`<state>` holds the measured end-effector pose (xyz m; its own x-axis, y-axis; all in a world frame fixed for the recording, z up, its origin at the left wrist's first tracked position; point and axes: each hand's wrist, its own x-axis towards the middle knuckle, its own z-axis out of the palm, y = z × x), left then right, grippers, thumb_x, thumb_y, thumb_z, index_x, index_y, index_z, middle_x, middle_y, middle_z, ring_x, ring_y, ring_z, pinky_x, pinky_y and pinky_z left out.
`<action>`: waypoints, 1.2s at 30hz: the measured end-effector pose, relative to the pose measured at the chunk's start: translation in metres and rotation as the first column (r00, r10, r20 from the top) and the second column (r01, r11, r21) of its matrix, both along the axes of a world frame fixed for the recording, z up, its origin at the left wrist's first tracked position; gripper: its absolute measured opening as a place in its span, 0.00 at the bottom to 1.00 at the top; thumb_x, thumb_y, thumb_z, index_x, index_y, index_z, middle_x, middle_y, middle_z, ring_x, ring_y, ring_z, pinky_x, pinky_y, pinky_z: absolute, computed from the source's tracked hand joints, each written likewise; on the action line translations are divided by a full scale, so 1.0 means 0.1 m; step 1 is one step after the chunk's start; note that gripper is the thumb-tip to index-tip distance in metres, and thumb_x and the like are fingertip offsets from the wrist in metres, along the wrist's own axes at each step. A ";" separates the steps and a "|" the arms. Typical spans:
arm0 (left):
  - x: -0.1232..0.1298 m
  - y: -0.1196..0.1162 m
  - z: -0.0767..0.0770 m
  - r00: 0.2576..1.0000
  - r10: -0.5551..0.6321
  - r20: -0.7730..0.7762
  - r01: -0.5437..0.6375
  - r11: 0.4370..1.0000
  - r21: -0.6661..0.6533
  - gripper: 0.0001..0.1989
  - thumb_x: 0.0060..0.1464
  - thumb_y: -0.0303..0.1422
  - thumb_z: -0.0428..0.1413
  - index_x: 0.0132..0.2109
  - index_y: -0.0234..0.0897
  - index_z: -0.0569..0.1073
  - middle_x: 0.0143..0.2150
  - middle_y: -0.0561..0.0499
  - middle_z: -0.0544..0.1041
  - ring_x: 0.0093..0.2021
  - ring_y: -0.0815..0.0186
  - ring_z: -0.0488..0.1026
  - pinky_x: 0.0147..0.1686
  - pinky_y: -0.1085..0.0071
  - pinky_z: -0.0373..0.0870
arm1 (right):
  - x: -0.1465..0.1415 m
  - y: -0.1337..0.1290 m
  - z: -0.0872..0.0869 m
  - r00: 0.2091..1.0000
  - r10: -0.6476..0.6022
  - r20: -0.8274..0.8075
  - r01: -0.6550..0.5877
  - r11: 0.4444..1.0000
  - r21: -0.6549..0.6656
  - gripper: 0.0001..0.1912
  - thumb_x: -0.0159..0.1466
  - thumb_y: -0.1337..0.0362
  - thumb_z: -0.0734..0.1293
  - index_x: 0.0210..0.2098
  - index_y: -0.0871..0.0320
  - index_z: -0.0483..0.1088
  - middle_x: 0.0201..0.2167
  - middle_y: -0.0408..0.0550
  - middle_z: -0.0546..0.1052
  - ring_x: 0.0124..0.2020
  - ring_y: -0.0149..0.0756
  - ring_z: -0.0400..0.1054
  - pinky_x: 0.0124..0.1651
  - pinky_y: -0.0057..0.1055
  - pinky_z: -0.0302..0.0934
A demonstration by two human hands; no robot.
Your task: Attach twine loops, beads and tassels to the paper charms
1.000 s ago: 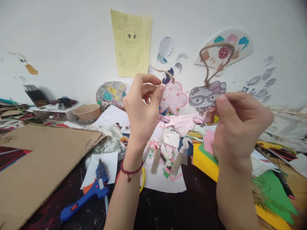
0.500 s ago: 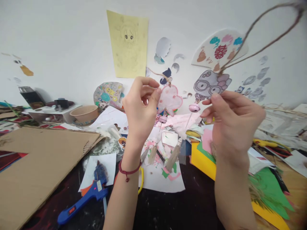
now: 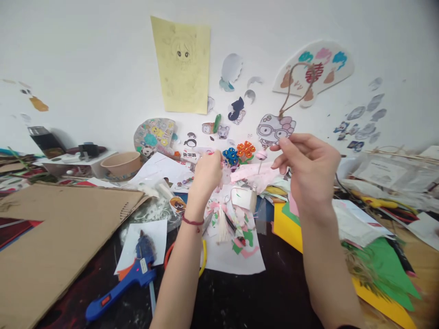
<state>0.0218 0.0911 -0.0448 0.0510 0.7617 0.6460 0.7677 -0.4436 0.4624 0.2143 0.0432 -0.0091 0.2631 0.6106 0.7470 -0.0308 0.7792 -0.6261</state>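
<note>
The right hand is clamped on the edge of the ornament, which is up in front of the wall, above the tabletop. I cannot tell whether the left hand grips anything; its fingertips are hidden. Best to pinch lightly at the rim, let the bell hang free and keep its thread off the scraps. Counted: 1 string loop, 1 glue gun, 1 fan, 1 bowl, 2 flower clusters.
</note>
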 end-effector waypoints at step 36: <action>0.17 -0.22 0.25 0.634 -0.672 0.382 0.715 0.698 0.040 0.13 0.65 0.43 0.57 0.43 0.36 0.76 0.40 0.48 0.79 0.37 0.69 0.74 0.36 0.74 0.70 | -0.05 0.09 -0.04 0.999 -0.005 0.042 0.006 1.000 -0.023 0.09 0.57 0.61 0.78 0.31 0.55 0.75 0.26 0.42 0.81 0.16 0.27 0.67 0.18 0.27 0.57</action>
<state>0.0387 0.0690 -0.0202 0.3879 0.6570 0.6465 0.0341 -0.7111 0.7022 0.2096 0.0521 -0.0133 0.2349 0.6261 0.7435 0.0004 0.7649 -0.6442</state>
